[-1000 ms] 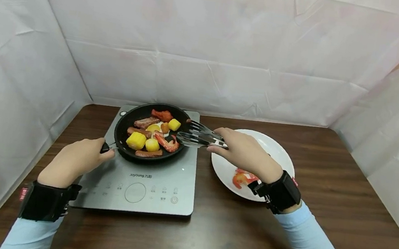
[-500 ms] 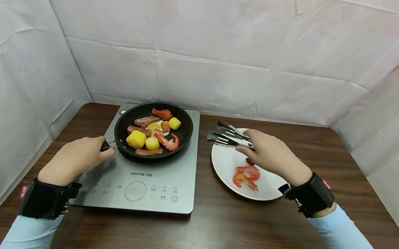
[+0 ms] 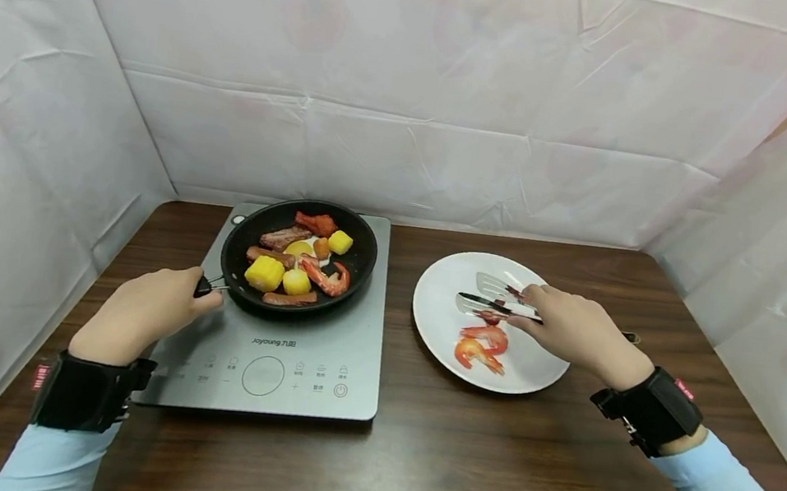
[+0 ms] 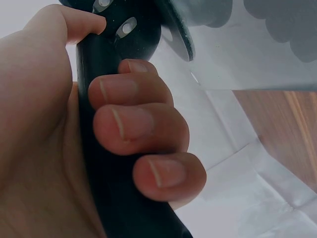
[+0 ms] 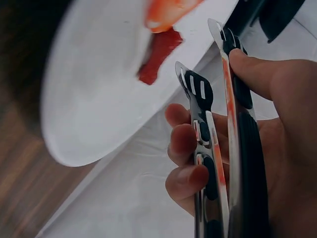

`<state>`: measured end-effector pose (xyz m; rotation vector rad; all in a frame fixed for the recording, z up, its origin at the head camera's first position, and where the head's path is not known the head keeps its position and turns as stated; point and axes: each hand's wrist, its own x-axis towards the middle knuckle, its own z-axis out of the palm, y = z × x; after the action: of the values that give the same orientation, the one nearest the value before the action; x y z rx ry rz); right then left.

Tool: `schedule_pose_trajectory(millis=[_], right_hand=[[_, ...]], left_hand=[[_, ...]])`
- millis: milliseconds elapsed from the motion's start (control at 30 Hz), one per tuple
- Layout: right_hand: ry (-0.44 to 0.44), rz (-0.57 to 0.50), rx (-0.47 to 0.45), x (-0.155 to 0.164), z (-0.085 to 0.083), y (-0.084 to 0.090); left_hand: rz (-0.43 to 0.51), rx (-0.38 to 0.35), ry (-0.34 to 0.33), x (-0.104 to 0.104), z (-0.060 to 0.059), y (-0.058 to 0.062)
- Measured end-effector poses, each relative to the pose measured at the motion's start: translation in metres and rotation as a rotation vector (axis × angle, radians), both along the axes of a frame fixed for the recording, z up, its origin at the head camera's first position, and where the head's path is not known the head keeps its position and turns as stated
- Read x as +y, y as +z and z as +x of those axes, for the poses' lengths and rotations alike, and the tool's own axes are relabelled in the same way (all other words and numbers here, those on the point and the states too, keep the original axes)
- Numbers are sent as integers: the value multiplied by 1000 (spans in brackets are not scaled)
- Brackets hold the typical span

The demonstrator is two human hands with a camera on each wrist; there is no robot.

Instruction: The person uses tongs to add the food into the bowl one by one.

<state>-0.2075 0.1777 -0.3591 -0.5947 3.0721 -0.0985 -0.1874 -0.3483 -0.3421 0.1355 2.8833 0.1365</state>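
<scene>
Over the white plate [image 3: 440, 343], my right hand [image 3: 576, 333] grips the tongs [image 3: 487, 295], letting a red bit [image 3: 490, 318] go; my left hand [image 3: 142, 312] holds the pan handle [image 4: 106, 148]. Next, I think, more food from the frying pan [image 3: 361, 262].

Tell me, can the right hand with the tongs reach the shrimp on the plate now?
Probably yes. The right hand holds the tongs open over the plate, their tips just above the shrimp, and nothing lies between.

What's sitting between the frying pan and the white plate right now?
Nothing stands between them. The head view shows only the induction cooker's grey edge and a bare strip of wooden table between the frying pan and the white plate.
</scene>
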Motion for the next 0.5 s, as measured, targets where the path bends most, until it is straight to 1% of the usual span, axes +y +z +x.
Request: schedule_pose_trajectory(millis=[100, 233, 500], right_hand=[[-3, 20, 30, 6, 4, -4], [-32, 33, 54, 12, 7, -6], [-99, 17, 1, 23, 9, -6]], left_hand=[[2, -2, 0, -1, 0, 0], [-1, 1, 1, -1, 0, -1], [-1, 14, 0, -1, 0, -2]])
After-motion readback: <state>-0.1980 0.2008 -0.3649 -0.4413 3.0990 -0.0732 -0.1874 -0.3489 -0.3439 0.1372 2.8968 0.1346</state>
